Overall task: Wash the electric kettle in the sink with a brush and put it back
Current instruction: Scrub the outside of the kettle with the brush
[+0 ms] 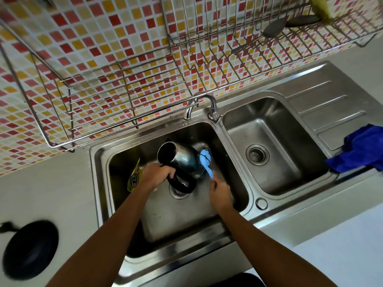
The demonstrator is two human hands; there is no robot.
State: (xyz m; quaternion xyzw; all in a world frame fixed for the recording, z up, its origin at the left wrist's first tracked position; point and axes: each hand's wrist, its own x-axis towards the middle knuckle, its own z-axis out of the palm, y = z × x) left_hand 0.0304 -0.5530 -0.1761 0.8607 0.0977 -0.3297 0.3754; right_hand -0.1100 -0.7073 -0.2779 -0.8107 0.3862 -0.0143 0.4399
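The steel electric kettle [182, 160] hangs tilted over the left basin of the sink [234, 206], its open mouth turned up and to the left. My left hand [157, 176] grips its black handle. My right hand [220, 192] holds the light blue brush [206, 160] by its handle. The brush head presses against the kettle's right side near the base. The kettle's black power base [31, 249] lies on the counter at the lower left.
A yellow detergent pouch [134, 179] leans in the left basin beside the kettle. The tap [204, 104] arches above the basins. A blue cloth [360, 151] lies on the drainboard at right. Wire dish racks [124, 83] hang on the tiled wall.
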